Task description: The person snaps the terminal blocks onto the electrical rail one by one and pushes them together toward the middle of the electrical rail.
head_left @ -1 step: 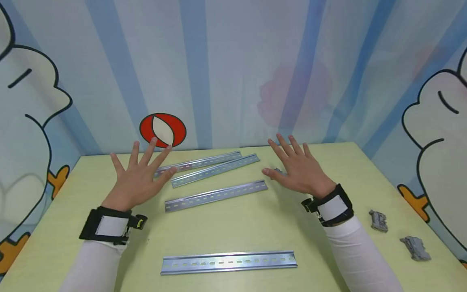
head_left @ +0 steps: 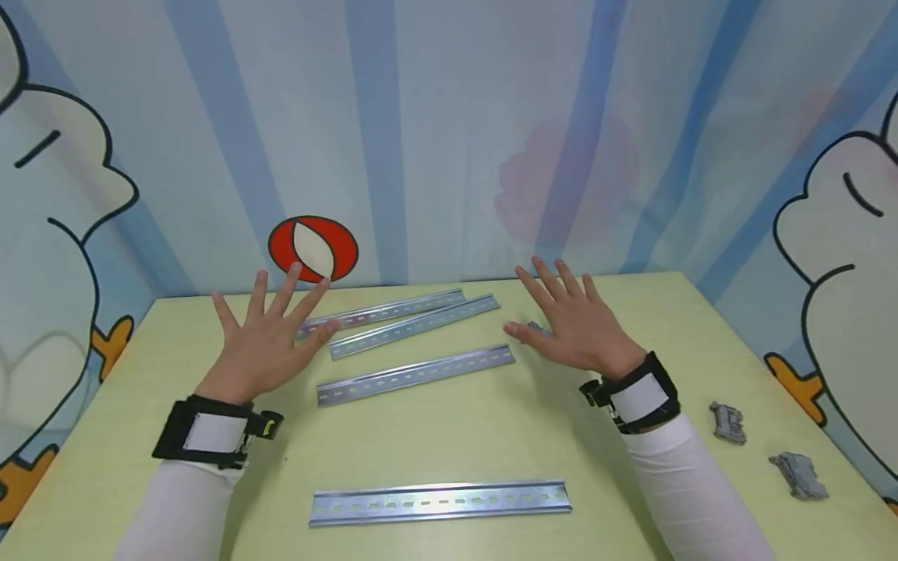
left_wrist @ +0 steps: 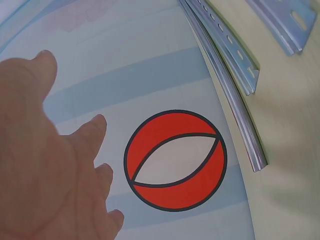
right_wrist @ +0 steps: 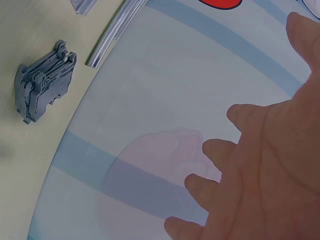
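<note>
Both hands hover above the table with fingers spread and nothing in them. My left hand (head_left: 263,351) is at the left, its thumb overlapping the ends of two slotted metal DIN rails (head_left: 417,324) that lie close together at the back. Another DIN rail (head_left: 417,369) lies slanted between the hands. Nearest the front, one more rail (head_left: 442,492) lies almost level across the view. My right hand (head_left: 578,327) mostly hides a grey terminal block in the head view; the right wrist view shows this block (right_wrist: 45,85) plainly on the table.
Two grey terminal blocks, one farther back (head_left: 728,423) and one nearer (head_left: 800,476), lie right of the right forearm. A patterned cloth backdrop (head_left: 449,156) with blue stripes and a printed red ball rises behind the pale yellow table (head_left: 421,444) and along its sides.
</note>
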The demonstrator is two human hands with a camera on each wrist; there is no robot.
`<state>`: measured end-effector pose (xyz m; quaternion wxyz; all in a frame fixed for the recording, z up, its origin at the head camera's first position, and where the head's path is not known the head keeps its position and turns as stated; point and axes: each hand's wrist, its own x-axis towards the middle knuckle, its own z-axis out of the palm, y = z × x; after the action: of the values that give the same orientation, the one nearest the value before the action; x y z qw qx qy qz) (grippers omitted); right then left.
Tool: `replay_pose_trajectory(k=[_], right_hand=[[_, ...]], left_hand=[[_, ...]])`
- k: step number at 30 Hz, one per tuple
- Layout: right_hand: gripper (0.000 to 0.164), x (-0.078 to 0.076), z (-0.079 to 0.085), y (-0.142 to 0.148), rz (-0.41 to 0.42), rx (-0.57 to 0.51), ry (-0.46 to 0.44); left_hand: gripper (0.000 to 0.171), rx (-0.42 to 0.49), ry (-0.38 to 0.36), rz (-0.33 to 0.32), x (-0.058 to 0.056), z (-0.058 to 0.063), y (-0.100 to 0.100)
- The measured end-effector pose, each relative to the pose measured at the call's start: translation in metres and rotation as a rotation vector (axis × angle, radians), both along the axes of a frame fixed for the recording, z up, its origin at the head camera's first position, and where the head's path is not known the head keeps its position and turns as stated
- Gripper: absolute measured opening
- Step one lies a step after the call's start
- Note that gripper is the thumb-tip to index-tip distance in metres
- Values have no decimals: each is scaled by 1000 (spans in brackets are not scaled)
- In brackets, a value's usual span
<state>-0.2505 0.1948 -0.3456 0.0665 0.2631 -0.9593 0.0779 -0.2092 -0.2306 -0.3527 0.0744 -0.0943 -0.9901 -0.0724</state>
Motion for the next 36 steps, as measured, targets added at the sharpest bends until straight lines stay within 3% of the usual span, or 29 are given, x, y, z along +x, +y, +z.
replay_pose_trajectory(k=[7, 13, 19, 25, 30, 36], right_hand=[[79, 1, 6, 2, 3, -51, -50], [79, 1, 10, 4, 2, -134, -98], [73, -5, 8, 13, -86, -262, -127], [53, -19, -3, 16, -107, -327, -149], [44, -30, -33, 12, -147, -263, -199], [42, -37, -52, 12, -188, -217, -240]], left_hand=[[73, 54, -25, -3, -2, 1, -2], [73, 70, -37, 3, -1, 8, -5], [77, 21, -25, -85, 13, 19, 4], [87, -53, -58, -192, 44, 32, 32], [83, -91, -98, -355, 87, 26, 54], [79, -57, -380, -527, 131, 0, 69]])
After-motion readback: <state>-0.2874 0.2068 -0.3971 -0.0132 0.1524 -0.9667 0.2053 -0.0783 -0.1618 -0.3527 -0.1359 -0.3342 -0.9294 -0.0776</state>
